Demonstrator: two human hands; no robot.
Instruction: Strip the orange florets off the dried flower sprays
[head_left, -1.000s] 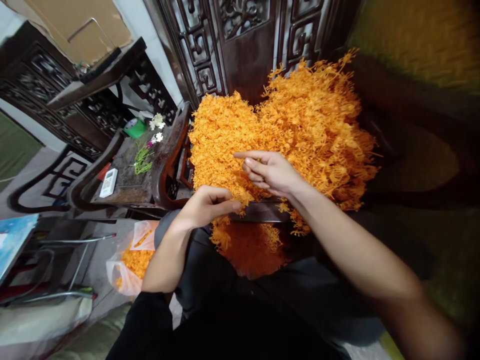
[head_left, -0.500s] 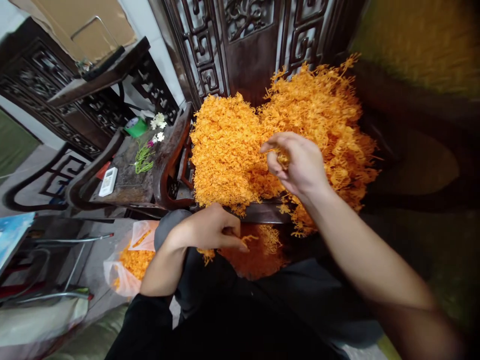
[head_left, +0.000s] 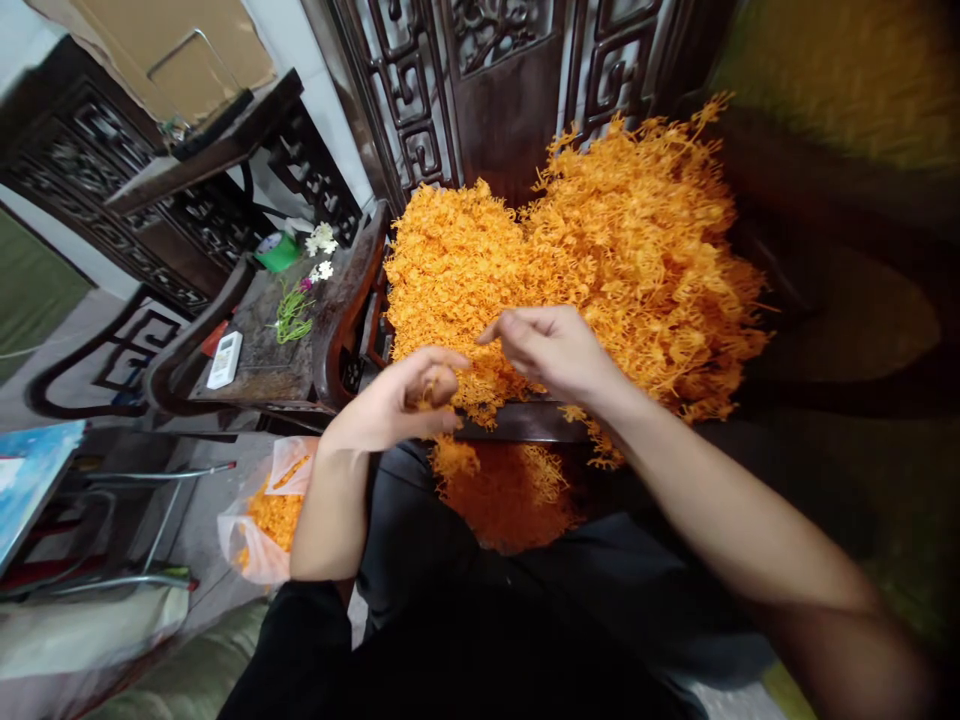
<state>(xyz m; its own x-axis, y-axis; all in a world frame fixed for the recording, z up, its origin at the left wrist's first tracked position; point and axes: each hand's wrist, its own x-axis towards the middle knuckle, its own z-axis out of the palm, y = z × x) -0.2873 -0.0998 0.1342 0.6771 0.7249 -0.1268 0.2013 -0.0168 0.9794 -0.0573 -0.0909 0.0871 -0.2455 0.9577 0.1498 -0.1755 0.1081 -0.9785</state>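
While the left hand [head_left: 390,405] pinches a small orange sprig [head_left: 429,385] at the near edge of the orange pile [head_left: 592,260], the right hand [head_left: 551,350] hovers half-curled, apparently empty (sprigs look light, springy, tangle-prone; best taken by the stem).

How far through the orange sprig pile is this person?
Done: a clear plastic bag of orange pieces sits on the floor, and a smaller orange heap lies below the dark wooden seat edge. In hand: the left hand pinches one small sprig while the right hand touches the pile. Left: the large heap of orange plastic sprigs, clearly most of the material.
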